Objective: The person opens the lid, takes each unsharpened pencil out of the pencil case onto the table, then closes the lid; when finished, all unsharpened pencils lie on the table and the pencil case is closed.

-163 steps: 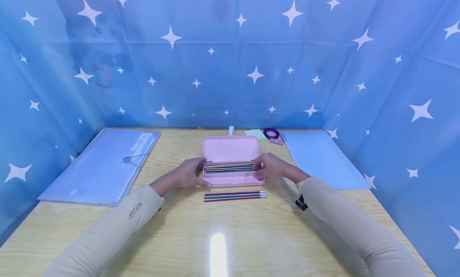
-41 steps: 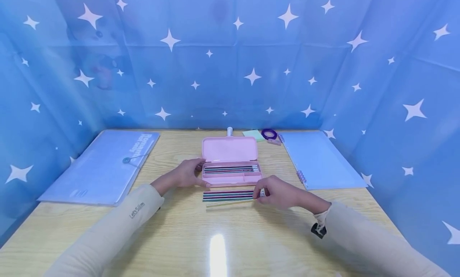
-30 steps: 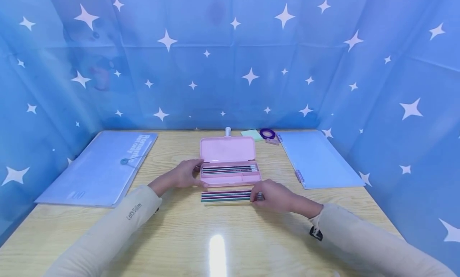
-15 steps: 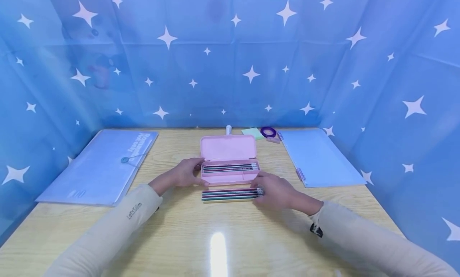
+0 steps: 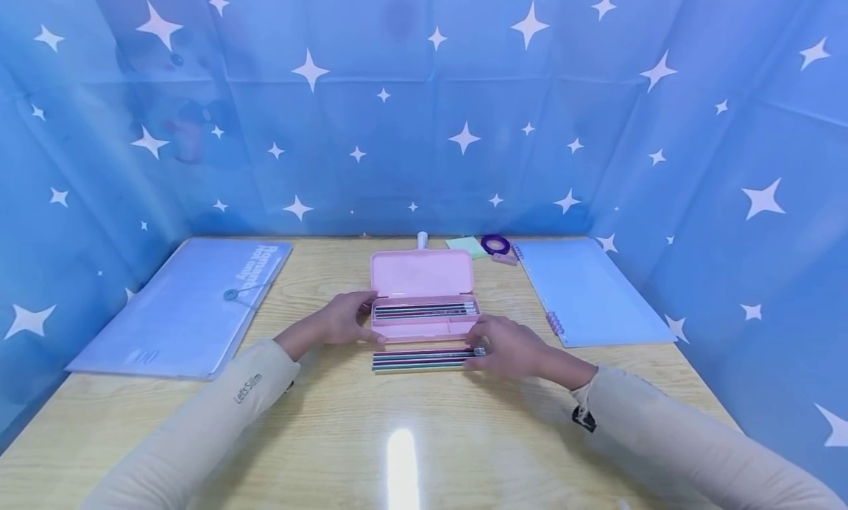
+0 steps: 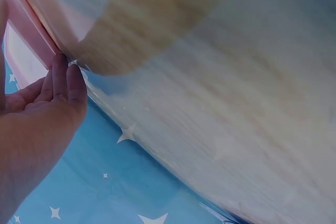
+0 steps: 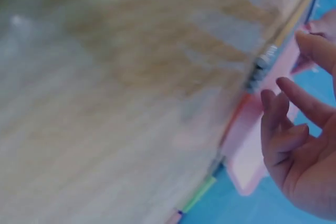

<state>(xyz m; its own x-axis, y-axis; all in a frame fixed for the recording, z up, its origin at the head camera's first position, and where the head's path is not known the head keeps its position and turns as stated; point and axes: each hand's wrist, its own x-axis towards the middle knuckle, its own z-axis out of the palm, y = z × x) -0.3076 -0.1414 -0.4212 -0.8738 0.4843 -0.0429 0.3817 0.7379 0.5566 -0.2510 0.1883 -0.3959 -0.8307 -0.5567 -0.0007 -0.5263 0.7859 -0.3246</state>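
Note:
A pink pencil case (image 5: 423, 332) lies open on the table, its lid (image 5: 422, 272) tipped back. Several dark pencils (image 5: 424, 310) lie in its long compartment; the front and small right compartments look bare. My left hand (image 5: 343, 319) holds the case's left end, thumb at the front corner and fingers at the back. Before the case lies a row of striped pencils (image 5: 420, 360), with a pale wood-coloured pencil (image 5: 419, 372) along its near side. My right hand (image 5: 509, 348) hovers at their eraser ends; the right wrist view shows its fingers (image 7: 303, 97) spread apart, holding nothing.
A translucent folder (image 5: 192, 304) lies on the left, a ring-bound notebook (image 5: 589, 293) on the right. Behind the case are a white-capped tube (image 5: 422, 240), green sticky notes (image 5: 467, 246), a purple tape roll (image 5: 495, 244) and a small pinkish block (image 5: 506, 259).
My right hand has left the case and laid the pale pencil beside the row. It has evened the eraser ends and let go. Fewer pencils are in the case. My left hand has stayed.

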